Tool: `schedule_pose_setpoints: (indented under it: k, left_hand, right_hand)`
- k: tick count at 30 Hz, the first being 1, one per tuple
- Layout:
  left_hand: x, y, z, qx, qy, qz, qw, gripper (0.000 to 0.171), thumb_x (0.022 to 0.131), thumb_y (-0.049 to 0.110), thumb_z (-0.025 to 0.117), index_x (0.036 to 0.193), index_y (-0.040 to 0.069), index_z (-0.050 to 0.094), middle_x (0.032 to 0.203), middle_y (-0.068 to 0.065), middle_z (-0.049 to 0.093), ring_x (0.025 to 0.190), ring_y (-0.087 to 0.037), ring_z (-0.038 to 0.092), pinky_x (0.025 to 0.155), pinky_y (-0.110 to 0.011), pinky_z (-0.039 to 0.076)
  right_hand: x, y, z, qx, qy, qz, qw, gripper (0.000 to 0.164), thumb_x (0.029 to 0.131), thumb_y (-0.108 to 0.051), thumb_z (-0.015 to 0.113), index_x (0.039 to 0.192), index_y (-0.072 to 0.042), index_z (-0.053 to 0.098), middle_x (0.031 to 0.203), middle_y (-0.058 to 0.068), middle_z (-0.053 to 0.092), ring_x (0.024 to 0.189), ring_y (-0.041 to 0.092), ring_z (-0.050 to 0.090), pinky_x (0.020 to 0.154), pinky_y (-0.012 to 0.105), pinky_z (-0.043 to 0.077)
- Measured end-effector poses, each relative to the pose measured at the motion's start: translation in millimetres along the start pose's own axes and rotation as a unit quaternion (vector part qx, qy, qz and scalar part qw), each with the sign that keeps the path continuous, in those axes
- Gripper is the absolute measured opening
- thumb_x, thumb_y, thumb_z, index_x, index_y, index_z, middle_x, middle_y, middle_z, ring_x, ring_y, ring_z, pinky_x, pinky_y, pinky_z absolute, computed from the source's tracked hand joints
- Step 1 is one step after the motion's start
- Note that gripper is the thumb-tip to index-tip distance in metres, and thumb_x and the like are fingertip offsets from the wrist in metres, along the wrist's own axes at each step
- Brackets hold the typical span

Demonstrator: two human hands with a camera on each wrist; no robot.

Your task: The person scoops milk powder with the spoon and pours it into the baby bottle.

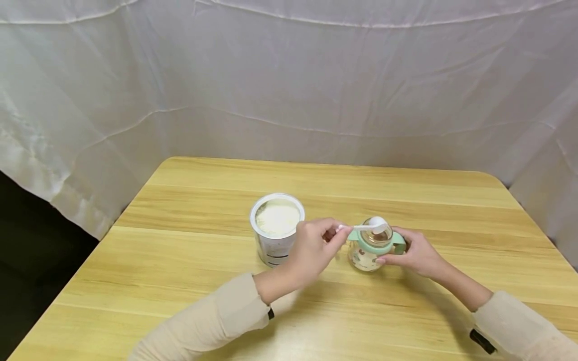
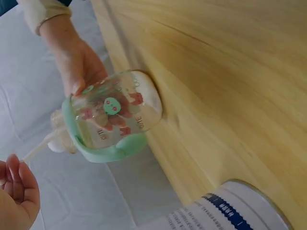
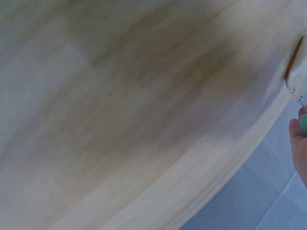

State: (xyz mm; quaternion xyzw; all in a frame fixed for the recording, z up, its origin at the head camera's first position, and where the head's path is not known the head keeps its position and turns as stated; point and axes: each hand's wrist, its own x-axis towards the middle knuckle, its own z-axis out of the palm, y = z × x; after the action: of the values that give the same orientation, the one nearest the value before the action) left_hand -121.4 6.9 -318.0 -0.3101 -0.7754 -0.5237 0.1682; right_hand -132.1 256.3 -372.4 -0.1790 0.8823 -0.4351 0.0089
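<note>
My left hand (image 1: 316, 245) pinches the handle of a white scoop (image 1: 377, 225) between thumb and fingers. The scoop's bowl is at the mouth of a clear baby bottle (image 1: 365, 258) with a mint-green collar and two side handles. My right hand (image 1: 417, 253) grips the bottle at its right side, by the green handle. In the left wrist view, cartoon prints cover the bottle (image 2: 111, 106), and something pale lies at its bottom. Left of the bottle stands an open can of cream-coloured powder (image 1: 277, 220). The right wrist view catches only part of the right hand (image 3: 300, 148).
Everything stands on a light wooden table (image 1: 189, 210). A pale curtain (image 1: 316, 85) hangs behind and along the sides of it. The powder can is close to my left wrist. A dark gap (image 1: 36, 271) shows past the table's left edge.
</note>
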Motion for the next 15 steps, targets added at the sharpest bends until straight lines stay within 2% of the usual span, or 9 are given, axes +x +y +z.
schedule_pose_setpoints:
  k: [4, 9, 11, 15]
  left_hand:
    - [3.2, 0.0, -3.3, -0.041, 0.016, -0.041, 0.9982, 0.016, 0.086, 0.008, 0.064, 0.078, -0.004, 0.070, 0.057, -0.010, 0.063, 0.047, -0.001, 0.050, 0.040, -0.011, 0.041]
    - [5.5, 0.2, -10.3, -0.068, 0.024, -0.078, 0.9943, 0.016, 0.086, 0.007, 0.063, 0.077, -0.004, 0.069, 0.060, -0.013, 0.065, 0.049, -0.019, 0.061, 0.045, -0.014, 0.048]
    - [6.1, 0.8, -13.7, -0.085, 0.025, -0.094, 0.9916, 0.016, 0.086, 0.007, 0.062, 0.077, -0.004, 0.069, 0.061, -0.015, 0.065, 0.051, -0.022, 0.063, 0.047, -0.017, 0.052]
    - [6.6, 0.2, -21.5, -0.113, 0.030, -0.124, 0.9853, 0.018, 0.086, 0.007, 0.062, 0.074, -0.004, 0.068, 0.062, -0.018, 0.064, 0.050, -0.014, 0.061, 0.051, -0.021, 0.055]
  right_hand:
    - [0.5, 0.7, -0.2, 0.002, -0.002, 0.002, 1.000, 0.053, 0.070, -0.014, 0.080, 0.117, 0.000, 0.059, 0.095, -0.024, 0.062, 0.084, -0.006, 0.058, 0.069, 0.018, 0.052]
    - [0.8, 0.5, -0.7, -0.006, 0.000, 0.006, 1.000, 0.053, 0.069, -0.014, 0.081, 0.115, 0.001, 0.060, 0.093, -0.025, 0.061, 0.083, -0.007, 0.056, 0.068, 0.017, 0.051]
    - [0.7, 0.3, -1.0, -0.009, 0.001, 0.006, 1.000, 0.053, 0.069, -0.014, 0.081, 0.115, 0.001, 0.060, 0.093, -0.025, 0.060, 0.083, -0.007, 0.056, 0.068, 0.017, 0.051]
    - [0.3, -0.4, -1.6, -0.010, 0.002, 0.005, 1.000, 0.053, 0.069, -0.014, 0.081, 0.115, 0.001, 0.060, 0.093, -0.025, 0.060, 0.083, -0.007, 0.056, 0.067, 0.016, 0.051]
